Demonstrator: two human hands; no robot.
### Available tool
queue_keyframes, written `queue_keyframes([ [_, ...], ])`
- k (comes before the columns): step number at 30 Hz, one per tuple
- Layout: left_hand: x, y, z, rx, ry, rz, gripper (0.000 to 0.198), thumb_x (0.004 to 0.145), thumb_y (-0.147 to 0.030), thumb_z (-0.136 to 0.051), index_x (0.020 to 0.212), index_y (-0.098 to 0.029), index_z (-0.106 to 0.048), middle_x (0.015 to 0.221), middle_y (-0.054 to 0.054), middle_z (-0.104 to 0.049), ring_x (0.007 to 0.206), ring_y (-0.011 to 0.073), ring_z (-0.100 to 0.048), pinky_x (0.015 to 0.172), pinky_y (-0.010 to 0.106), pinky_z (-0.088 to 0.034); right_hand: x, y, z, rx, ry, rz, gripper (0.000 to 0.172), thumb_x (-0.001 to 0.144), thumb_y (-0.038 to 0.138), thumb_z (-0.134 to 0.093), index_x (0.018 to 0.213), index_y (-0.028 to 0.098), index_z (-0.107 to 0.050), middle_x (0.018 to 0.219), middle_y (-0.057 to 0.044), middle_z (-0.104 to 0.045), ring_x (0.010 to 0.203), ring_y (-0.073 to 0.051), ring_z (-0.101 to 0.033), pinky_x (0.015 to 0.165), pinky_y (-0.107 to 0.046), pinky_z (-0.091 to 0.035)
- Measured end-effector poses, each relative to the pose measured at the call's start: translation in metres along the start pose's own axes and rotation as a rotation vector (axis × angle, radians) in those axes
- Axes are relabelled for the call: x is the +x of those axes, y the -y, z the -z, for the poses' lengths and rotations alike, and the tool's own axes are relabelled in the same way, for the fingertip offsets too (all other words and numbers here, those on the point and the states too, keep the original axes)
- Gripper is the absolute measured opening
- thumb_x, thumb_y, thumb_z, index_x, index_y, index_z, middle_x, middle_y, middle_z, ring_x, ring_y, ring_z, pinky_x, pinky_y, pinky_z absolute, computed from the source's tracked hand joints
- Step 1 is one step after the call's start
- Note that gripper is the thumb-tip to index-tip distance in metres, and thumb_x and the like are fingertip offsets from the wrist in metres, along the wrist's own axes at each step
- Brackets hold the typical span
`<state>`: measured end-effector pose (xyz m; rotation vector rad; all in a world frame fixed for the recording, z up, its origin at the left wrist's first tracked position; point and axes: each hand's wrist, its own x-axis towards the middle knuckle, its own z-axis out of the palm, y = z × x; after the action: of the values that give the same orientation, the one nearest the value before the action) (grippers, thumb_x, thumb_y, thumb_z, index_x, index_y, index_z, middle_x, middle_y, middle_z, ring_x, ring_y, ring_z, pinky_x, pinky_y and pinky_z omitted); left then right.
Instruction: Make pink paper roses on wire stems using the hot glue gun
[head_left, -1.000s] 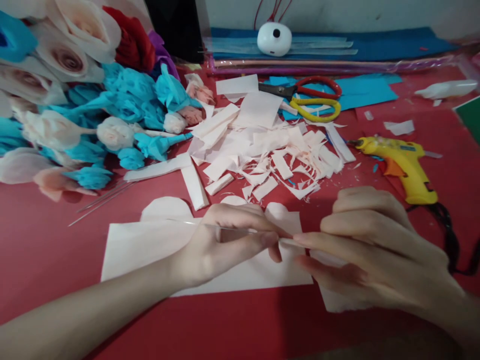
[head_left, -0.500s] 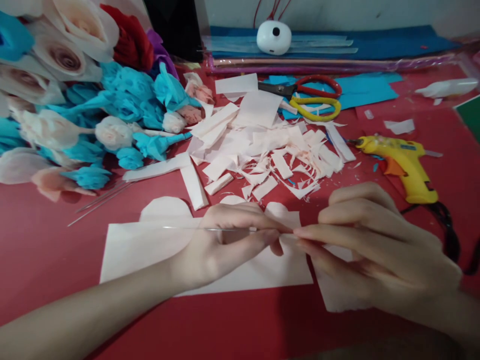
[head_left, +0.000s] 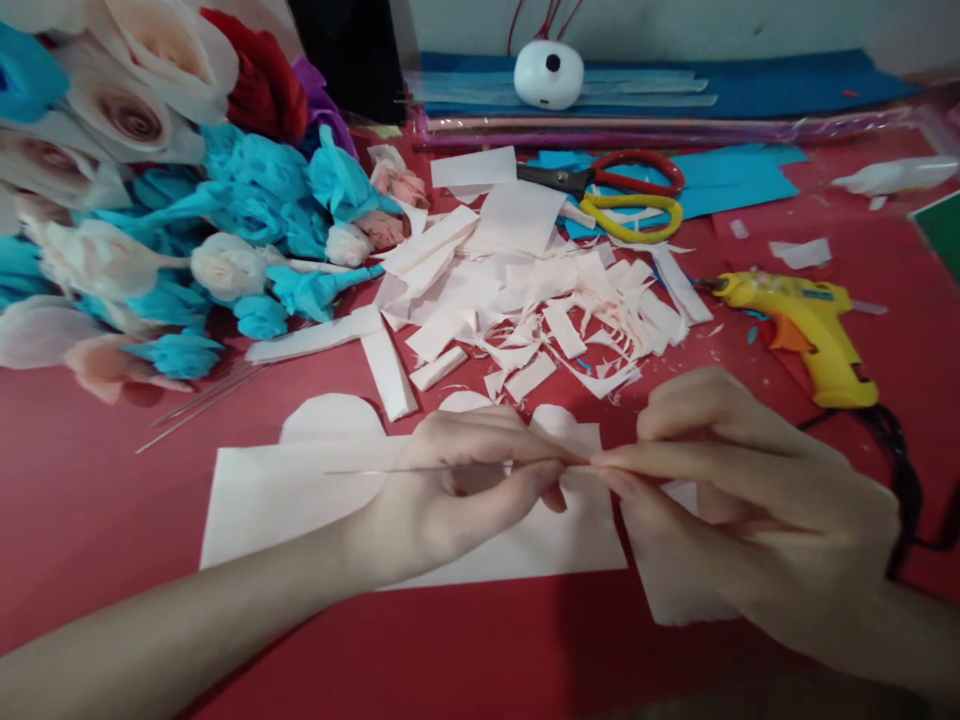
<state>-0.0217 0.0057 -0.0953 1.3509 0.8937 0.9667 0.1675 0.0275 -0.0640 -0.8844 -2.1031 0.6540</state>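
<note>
A thin metal wire (head_left: 360,472) lies level across my left hand (head_left: 457,490), whose thumb and forefinger are pinched on it. My right hand (head_left: 757,490) meets it tip to tip, thumb and forefinger closed on the wire's right end. A sliver of pale material shows at that end; the fingertips hide most of it. Under my left hand is a pale paper sheet (head_left: 285,510), with rounded paper petals (head_left: 330,420) at its far edge. Another pale paper piece (head_left: 660,575) sits partly beneath my right hand.
Paper scraps (head_left: 525,290) are heaped ahead, with scissors (head_left: 630,195) behind them. A yellow glue gun (head_left: 802,330) and its black cord are at the right. Crepe-paper flowers (head_left: 255,180) fill the left, near loose wires (head_left: 202,405). A white device (head_left: 549,75) is at the back.
The wire's left end has dipped slightly and the wire looks turned a little. My right hand has shifted slightly, its fingers rolling at the wire's end. The left hand is nearly still.
</note>
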Motion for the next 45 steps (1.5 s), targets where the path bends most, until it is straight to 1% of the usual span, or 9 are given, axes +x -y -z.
queue_keyframes([
  [3,-0.0010,0.0003,0.0001,0.003,0.001,0.001,0.018,0.082,-0.011,-0.055,0.089,-0.012,-0.071,0.069,0.004,-0.068,0.064,0.0117,-0.060,0.058,0.021,-0.050,-0.0014,0.0007,-0.0001,0.034,0.018,-0.091,0.013,0.072,0.003,-0.063,0.077,0.014,-0.065,0.073,-0.001,-0.054,0.068,-0.008,-0.055,0.059,-0.020,-0.050],
  [9,-0.0015,0.0007,0.0010,0.012,0.000,0.012,0.018,0.081,-0.013,-0.056,0.092,-0.012,-0.071,0.070,0.005,-0.068,0.063,0.0119,-0.061,0.054,0.020,-0.048,-0.0051,-0.0012,-0.0024,0.170,0.038,-0.245,0.009,0.073,0.008,-0.065,0.076,0.017,-0.065,0.075,0.001,-0.055,0.070,-0.005,-0.055,0.059,-0.011,-0.048],
  [11,-0.0009,0.0009,0.0013,0.017,0.013,0.009,0.019,0.082,-0.014,-0.055,0.094,-0.012,-0.070,0.070,0.005,-0.069,0.063,0.0122,-0.061,0.053,0.020,-0.048,-0.0055,-0.0020,-0.0033,0.213,0.042,-0.300,0.009,0.074,0.009,-0.065,0.076,0.018,-0.066,0.076,0.001,-0.055,0.071,-0.005,-0.055,0.060,-0.010,-0.048],
  [17,-0.0009,0.0012,0.0005,0.021,0.016,0.023,0.021,0.082,-0.013,-0.055,0.097,-0.014,-0.070,0.072,0.005,-0.069,0.065,0.0127,-0.062,0.054,0.020,-0.049,-0.0068,-0.0020,-0.0034,0.275,0.029,-0.381,0.010,0.073,0.010,-0.066,0.075,0.021,-0.066,0.076,0.001,-0.056,0.074,-0.007,-0.056,0.061,-0.011,-0.048],
  [25,-0.0026,0.0023,0.0002,0.035,0.010,0.010,0.022,0.081,-0.012,-0.056,0.098,-0.012,-0.070,0.072,0.006,-0.068,0.063,0.0118,-0.062,0.053,0.019,-0.048,-0.0084,-0.0012,-0.0030,0.266,0.045,-0.366,0.011,0.074,0.011,-0.065,0.078,0.021,-0.066,0.078,0.000,-0.054,0.074,-0.008,-0.055,0.058,-0.013,-0.047],
  [30,-0.0020,0.0036,-0.0010,0.075,-0.008,-0.021,0.021,0.081,-0.013,-0.056,0.096,-0.009,-0.070,0.074,0.009,-0.069,0.063,0.0122,-0.061,0.052,0.019,-0.047,-0.0085,-0.0007,-0.0028,0.283,0.035,-0.391,0.011,0.074,0.010,-0.064,0.076,0.021,-0.066,0.078,0.000,-0.054,0.075,-0.008,-0.054,0.061,-0.015,-0.048],
  [36,-0.0028,0.0035,-0.0008,0.094,-0.004,0.007,0.022,0.081,-0.015,-0.056,0.098,-0.013,-0.070,0.072,0.006,-0.070,0.061,0.0118,-0.061,0.048,0.018,-0.046,-0.0048,-0.0021,-0.0044,0.296,0.024,-0.421,0.010,0.073,0.011,-0.065,0.074,0.020,-0.066,0.075,0.000,-0.055,0.072,-0.008,-0.055,0.060,-0.015,-0.048],
  [41,-0.0013,0.0013,-0.0004,0.038,-0.021,0.018,0.018,0.081,-0.017,-0.056,0.091,-0.014,-0.071,0.077,0.008,-0.071,0.068,0.0155,-0.064,0.056,0.023,-0.052,-0.0033,-0.0008,-0.0043,0.238,0.011,-0.344,0.010,0.073,0.009,-0.064,0.073,0.019,-0.066,0.073,-0.001,-0.056,0.068,-0.009,-0.056,0.054,-0.016,-0.049],
  [45,0.0027,-0.0020,-0.0032,0.050,-0.070,-0.042,0.005,0.070,-0.014,-0.067,0.074,-0.014,-0.069,0.067,0.004,-0.068,0.059,0.0129,-0.062,0.054,0.021,-0.052,-0.0065,0.0028,-0.0042,0.113,0.008,-0.196,0.015,0.073,0.004,-0.062,0.078,0.018,-0.065,0.073,0.000,-0.054,0.065,-0.007,-0.055,0.053,-0.014,-0.049],
])
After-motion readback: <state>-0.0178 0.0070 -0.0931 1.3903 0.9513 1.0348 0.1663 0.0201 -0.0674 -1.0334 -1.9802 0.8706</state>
